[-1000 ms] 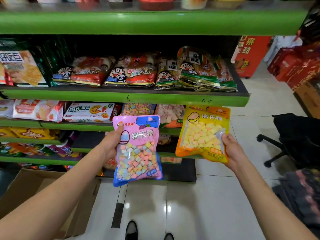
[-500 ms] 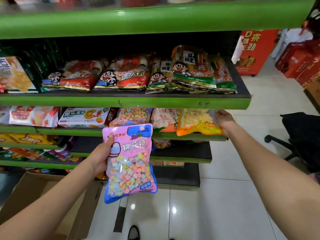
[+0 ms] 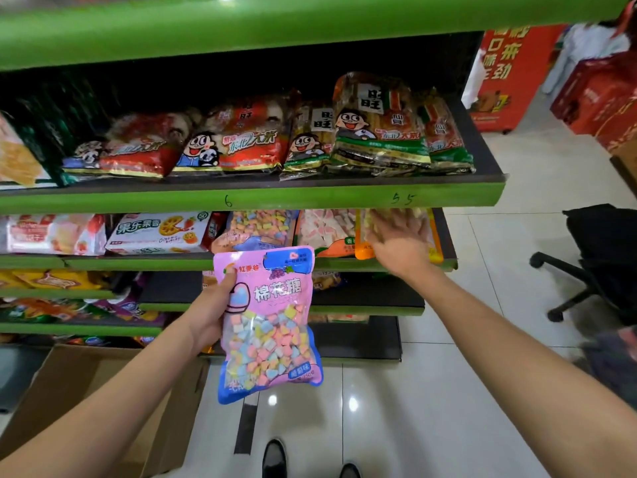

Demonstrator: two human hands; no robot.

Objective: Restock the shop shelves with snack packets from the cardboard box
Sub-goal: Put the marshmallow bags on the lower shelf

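Snack packets fill the green shelves [image 3: 255, 201] ahead of us. Our left hand [image 3: 210, 312] grips a pink marshmallow packet [image 3: 269, 322] by its left edge, thumb curled over the front. It hangs in the air in front of the lower shelves — long axis near upright, top edge up and tipped slightly left, print facing us. Our right hand [image 3: 400, 243] lies with fingers spread flat on the yellow marshmallow packet [image 3: 436, 243], which rests at the right end of the second shelf, just beside a pink-and-white packet [image 3: 325, 229] and a pastel one [image 3: 256, 229]. The shelf above holds red and green rice-cracker bags [image 3: 379, 132] leaning back in a row. A cardboard box [image 3: 79, 381] sits open on the floor at lower left — we cannot tell what is inside.
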